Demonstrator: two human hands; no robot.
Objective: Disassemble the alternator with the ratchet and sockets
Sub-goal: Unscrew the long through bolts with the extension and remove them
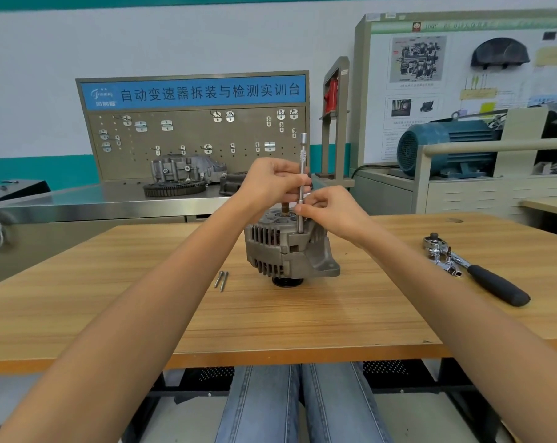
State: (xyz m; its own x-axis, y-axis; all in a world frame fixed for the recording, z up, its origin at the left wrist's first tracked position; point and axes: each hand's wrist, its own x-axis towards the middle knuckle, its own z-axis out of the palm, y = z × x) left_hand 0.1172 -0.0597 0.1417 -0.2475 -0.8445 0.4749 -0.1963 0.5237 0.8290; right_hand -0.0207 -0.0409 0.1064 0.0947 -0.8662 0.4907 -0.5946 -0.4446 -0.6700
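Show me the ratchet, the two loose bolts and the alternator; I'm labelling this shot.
ratchet (pixel 494 282): head view, on its black grip.
two loose bolts (pixel 221 279): head view, on their shafts.
alternator (pixel 270 251): head view, on its ribbed housing.

Both forearms are stretched forward and converge toward twelve o'clock. The left hand (pixel 272 182) is held higher, its fingers curled round a slim upright metal rod (pixel 302 174). The right hand (pixel 330 211) is set just below, at four o'clock of the left, the rod pinched between its fingertips.
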